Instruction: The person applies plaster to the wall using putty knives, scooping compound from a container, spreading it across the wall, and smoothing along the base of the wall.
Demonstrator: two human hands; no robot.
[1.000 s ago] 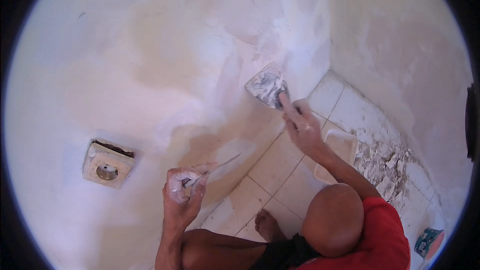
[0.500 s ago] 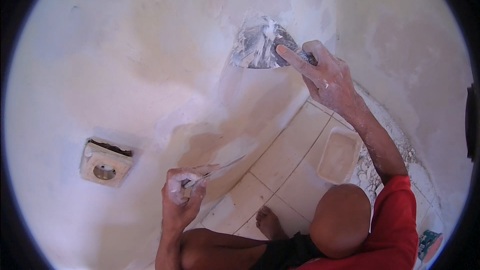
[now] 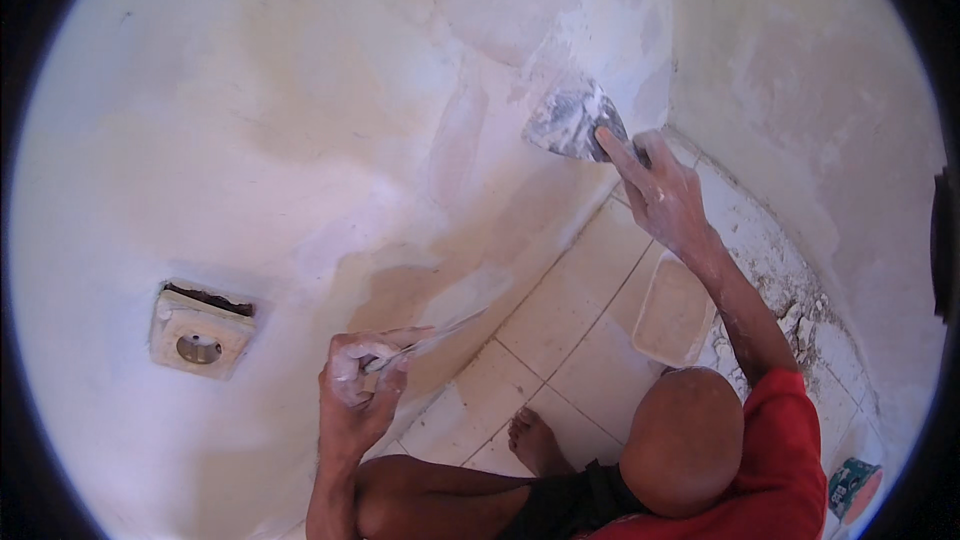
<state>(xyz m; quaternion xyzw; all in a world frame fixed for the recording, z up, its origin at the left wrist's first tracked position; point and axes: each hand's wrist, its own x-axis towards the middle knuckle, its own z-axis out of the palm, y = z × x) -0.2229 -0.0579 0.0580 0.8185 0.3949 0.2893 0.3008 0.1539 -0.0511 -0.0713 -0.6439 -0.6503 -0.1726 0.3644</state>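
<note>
Head view: right hand [image 3: 665,198] clamps a scraper [image 3: 568,122], likely light, stiff, best held by its narrow end; left hand [image 3: 362,378] pinches a thin blade [image 3: 452,326].

Count 2 hands: L hand [image 3: 362,372], R hand [image 3: 664,198]. See 1 wide scraper [image 3: 570,120] + 1 thin blade [image 3: 447,327], prob. a 2nd scraper, edge-on. Also 1 wall socket [image 3: 203,332], 1 rect. tray [image 3: 672,312], 1 sm. tub [image 3: 852,486], 1 bare foot [image 3: 536,440], 2 walls [image 3: 150,170], many rubble pcs [image 3: 797,327].
</note>
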